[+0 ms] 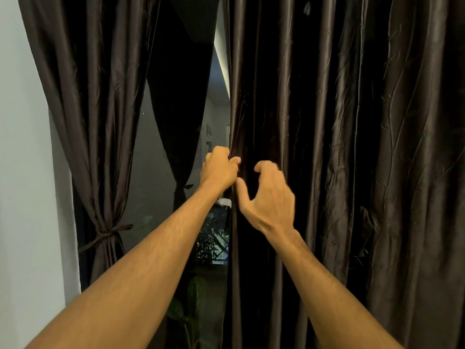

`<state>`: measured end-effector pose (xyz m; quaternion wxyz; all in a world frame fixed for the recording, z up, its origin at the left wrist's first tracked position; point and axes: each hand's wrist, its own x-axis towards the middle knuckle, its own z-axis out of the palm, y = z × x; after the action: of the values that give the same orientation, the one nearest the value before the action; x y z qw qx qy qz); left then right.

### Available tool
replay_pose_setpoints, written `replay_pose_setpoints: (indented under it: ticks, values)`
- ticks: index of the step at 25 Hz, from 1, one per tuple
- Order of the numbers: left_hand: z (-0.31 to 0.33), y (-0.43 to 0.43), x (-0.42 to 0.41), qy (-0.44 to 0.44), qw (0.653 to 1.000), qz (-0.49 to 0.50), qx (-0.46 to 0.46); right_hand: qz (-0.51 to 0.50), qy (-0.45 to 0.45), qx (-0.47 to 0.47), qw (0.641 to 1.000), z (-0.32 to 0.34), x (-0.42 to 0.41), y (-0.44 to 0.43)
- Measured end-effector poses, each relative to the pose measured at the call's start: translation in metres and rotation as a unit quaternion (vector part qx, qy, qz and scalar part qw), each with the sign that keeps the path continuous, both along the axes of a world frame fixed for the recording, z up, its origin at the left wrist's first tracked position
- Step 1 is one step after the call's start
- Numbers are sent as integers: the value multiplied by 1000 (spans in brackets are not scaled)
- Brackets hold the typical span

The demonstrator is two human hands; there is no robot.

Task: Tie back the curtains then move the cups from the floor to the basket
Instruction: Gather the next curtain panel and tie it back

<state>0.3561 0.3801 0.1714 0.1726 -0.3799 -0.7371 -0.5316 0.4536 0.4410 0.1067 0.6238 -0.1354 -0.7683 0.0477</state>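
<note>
Two dark brown satin curtains hang in front of a window. The left curtain (95,127) is gathered low down by a knotted brown tie-back (107,235). The right curtain (352,159) hangs loose and covers the right half of the view. My left hand (219,170) is shut on the inner edge of the right curtain at mid height. My right hand (269,197) is just to its right, fingers curled and apart, close against the folds and holding nothing. No cups or basket are in view.
A pale wall (25,172) runs down the left side. Between the curtains the dark window glass (176,147) reflects the room and the tied curtain. Green plant leaves (208,238) show low in the gap.
</note>
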Motion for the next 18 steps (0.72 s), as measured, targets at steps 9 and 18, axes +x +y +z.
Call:
replay_pose_setpoints:
  ticks: [9, 18]
  values:
    - [-3, 3, -6, -15, 999, -49, 6, 105, 2, -248, 963, -4, -3, 27]
    - [0, 11, 12, 9, 999, -30, -13, 202, -140, -218, 945, -11, -20, -4]
